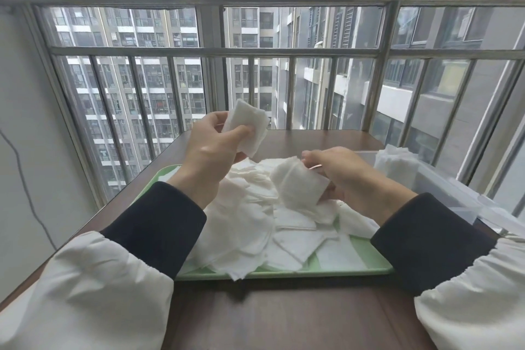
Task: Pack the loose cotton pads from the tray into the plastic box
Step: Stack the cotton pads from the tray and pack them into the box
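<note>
- Because the pads are thin, soft and held only near their edges, a slip is judged the likeliest fault. The small sheaf of white square cotton pads [246,122] is pinched between thumb and curled fingers of the left hand [210,150], high above the far side of the pale green rectangular plastic tray [355,272]. If that grip loosened, pads could be scattered onto the dark brown wooden worktop [284,315].
- A second risk is seen above the tray's middle. There a fluffy bunch of white pads [298,183] is clasped in the closed grip of the right hand [349,176]. Its layers look uneven, so a pad could be shed on the way across, or edges could be creased when it is pressed in.
- Just beyond the tray's right edge the clear plastic box [443,193] is set, with a stack of white pads [396,162] already standing in it. Its transparent walls could be misjudged and the rim caught.
- At the tray's near rim a few pads overhang the edge. They could be swept off by the dark sleeve cuff [159,224] close by.
- Across the tray the heap of loose white cotton pads [255,224] is spread beneath both hands. It lies just under the right hand's bunch and well below the left hand's sheaf. Neither grip is free for more.
</note>
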The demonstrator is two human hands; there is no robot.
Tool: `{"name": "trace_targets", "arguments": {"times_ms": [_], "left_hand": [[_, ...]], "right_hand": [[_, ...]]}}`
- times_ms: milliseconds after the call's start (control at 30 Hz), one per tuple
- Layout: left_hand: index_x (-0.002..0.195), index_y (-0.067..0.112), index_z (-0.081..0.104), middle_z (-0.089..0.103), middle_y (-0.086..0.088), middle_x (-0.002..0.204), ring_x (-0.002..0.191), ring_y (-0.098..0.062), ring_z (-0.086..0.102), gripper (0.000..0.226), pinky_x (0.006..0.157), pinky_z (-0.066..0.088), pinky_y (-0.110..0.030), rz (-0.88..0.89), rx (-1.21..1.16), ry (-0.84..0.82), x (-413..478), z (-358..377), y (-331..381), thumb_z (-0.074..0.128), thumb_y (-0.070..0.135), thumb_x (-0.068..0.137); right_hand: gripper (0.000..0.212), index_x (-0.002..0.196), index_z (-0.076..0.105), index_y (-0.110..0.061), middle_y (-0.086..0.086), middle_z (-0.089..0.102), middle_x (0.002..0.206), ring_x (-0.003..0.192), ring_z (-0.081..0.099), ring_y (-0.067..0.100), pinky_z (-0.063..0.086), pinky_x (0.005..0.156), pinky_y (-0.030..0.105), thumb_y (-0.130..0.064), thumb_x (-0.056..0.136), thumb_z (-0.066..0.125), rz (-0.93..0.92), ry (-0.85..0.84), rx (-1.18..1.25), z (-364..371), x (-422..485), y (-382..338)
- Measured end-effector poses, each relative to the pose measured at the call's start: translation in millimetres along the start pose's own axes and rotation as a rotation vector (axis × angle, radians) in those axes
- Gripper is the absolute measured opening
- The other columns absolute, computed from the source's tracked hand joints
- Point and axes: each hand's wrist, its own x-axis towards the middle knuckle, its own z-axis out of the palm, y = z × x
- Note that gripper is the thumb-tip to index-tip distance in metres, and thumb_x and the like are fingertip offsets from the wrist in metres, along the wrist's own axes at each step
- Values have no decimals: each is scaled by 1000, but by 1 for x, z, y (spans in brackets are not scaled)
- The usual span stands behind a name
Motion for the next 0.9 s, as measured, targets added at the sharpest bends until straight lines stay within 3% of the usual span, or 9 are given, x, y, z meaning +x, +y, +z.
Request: {"name": "trace_targets", "arguments": {"times_ms": [100,233,333,500,633,733,900], "left_hand": [[125,11,58,66,-7,112,101,-22,69,39,73,63,-28,-6,12,-17,0,1,-1,72,11,89],[120,13,59,67,-6,112,99,-21,70,34,69,61,-25,-8,24,-29,0,0,-3,72,11,88],[110,16,60,68,-7,110,96,-22,72,26,64,60,-24,-27,18,-26,1,0,-4,73,10,88],[113,16,67,77,-2,99,90,-17,75,30,72,62,-27,-67,66,-105,-1,0,-5,79,16,85],[105,15,74,79,-4,93,86,-17,76,19,72,61,-26,-56,27,-243,-8,6,-4,76,9,87],[110,10,73,78,-12,101,94,-24,76,25,80,63,-33,-38,38,-299,-10,10,-3,75,2,87],[114,8,72,76,-15,107,100,-27,74,19,80,61,-31,-50,-2,-326,-13,12,0,67,9,96]], "right_hand": [[39,97,72,-8,4,65,86,63,62,19,53,52,27,-46,88,71,-25,-33,-60,-3,0,1],[16,95,76,-16,7,75,95,80,67,17,52,56,26,-22,81,79,-166,-27,-274,-7,-4,2],[19,104,73,-9,9,73,98,85,68,21,57,69,34,-12,86,74,-200,-34,-8,-11,-4,-4],[40,127,57,9,19,65,106,94,62,28,55,73,34,0,88,64,-229,-186,368,-12,-11,-12],[44,117,60,7,29,68,113,94,70,33,62,71,35,-4,76,70,-263,-325,455,-5,-16,-11],[31,102,64,2,29,71,107,90,73,33,63,70,35,-4,72,72,-280,-311,455,-1,-14,-8],[40,107,66,5,26,72,105,91,74,32,60,70,33,-8,70,77,-298,-235,431,-3,-10,-7]]}}
